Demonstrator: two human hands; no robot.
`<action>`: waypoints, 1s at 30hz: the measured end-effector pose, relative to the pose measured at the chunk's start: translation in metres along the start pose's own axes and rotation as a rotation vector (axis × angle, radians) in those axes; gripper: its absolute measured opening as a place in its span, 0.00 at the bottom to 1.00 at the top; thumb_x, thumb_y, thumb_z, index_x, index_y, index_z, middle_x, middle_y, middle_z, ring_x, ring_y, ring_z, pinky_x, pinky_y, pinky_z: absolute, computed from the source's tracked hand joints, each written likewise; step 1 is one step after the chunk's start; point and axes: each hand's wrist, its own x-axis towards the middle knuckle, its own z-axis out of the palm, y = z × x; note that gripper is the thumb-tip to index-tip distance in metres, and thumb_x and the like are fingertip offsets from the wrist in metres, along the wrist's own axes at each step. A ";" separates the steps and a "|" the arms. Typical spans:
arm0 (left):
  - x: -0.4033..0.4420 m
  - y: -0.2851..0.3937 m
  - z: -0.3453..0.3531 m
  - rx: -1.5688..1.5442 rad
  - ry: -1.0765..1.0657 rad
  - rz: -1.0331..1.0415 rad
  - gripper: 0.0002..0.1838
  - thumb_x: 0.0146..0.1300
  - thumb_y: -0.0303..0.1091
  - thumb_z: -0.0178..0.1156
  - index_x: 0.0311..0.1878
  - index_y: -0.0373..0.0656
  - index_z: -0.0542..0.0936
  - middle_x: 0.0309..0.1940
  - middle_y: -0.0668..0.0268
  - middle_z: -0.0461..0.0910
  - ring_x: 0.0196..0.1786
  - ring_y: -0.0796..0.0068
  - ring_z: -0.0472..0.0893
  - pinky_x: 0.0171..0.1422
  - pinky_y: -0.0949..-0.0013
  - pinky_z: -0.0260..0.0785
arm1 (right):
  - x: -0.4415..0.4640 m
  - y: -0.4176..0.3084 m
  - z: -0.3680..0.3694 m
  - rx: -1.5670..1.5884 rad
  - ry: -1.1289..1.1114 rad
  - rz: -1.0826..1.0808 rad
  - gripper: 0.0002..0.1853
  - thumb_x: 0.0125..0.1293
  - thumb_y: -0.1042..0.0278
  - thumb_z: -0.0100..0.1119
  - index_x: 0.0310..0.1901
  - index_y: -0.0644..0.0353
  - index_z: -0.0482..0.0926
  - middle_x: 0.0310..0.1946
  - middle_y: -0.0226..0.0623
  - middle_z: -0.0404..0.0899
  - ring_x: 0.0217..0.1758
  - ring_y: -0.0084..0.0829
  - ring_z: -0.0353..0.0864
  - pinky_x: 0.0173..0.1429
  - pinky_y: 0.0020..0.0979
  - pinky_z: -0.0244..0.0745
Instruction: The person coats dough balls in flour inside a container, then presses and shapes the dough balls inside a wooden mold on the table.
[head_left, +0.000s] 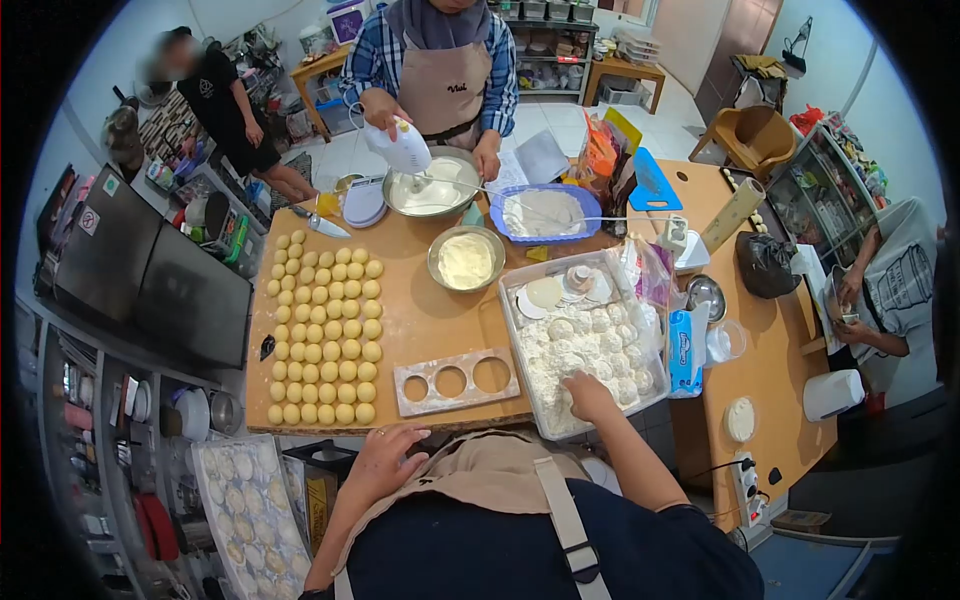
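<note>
Currently, left hand (pixel 385 463) is free — right hand (pixel 590 397), grip unclear, touches flour (pixel 541 352) — near one three-hole board (pixel 470 394).

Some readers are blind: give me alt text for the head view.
The wearer's right hand reaches into a tray of flour and floured balls; the left hand is near the table edge. Yellow balls form rows at left; opposite, a person holds a mixer over a bowl.

One three-hole board (pixel 470 393), one electric mixer (pixel 400 150)
</note>
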 end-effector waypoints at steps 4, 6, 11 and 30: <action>-0.003 -0.013 0.001 -0.013 -0.023 0.011 0.17 0.62 0.40 0.62 0.53 0.45 0.79 0.53 0.63 0.79 0.57 0.60 0.76 0.62 0.58 0.65 | 0.001 -0.001 -0.010 0.019 0.146 0.078 0.19 0.50 0.80 0.58 0.46 0.56 0.77 0.46 0.44 0.74 0.51 0.48 0.76 0.53 0.44 0.75; -0.005 -0.022 0.001 -0.035 -0.039 -0.001 0.18 0.62 0.40 0.62 0.54 0.46 0.78 0.53 0.63 0.79 0.57 0.60 0.76 0.62 0.58 0.65 | -0.003 -0.003 -0.021 0.090 0.160 0.093 0.19 0.49 0.80 0.58 0.46 0.56 0.76 0.46 0.44 0.75 0.52 0.48 0.76 0.54 0.44 0.75; -0.009 -0.033 -0.017 -0.052 -0.030 -0.018 0.19 0.62 0.40 0.63 0.54 0.46 0.78 0.54 0.62 0.79 0.57 0.59 0.76 0.61 0.57 0.66 | 0.004 -0.014 -0.029 -0.020 0.166 0.152 0.25 0.47 0.76 0.64 0.51 0.62 0.75 0.48 0.47 0.74 0.55 0.49 0.74 0.58 0.43 0.72; -0.166 -0.216 -0.107 -0.056 0.257 -0.309 0.21 0.59 0.41 0.65 0.55 0.47 0.78 0.53 0.61 0.79 0.56 0.59 0.78 0.57 0.57 0.68 | 0.251 -0.337 0.023 0.452 0.158 -0.379 0.20 0.53 0.72 0.65 0.51 0.56 0.79 0.52 0.48 0.76 0.62 0.48 0.71 0.67 0.42 0.65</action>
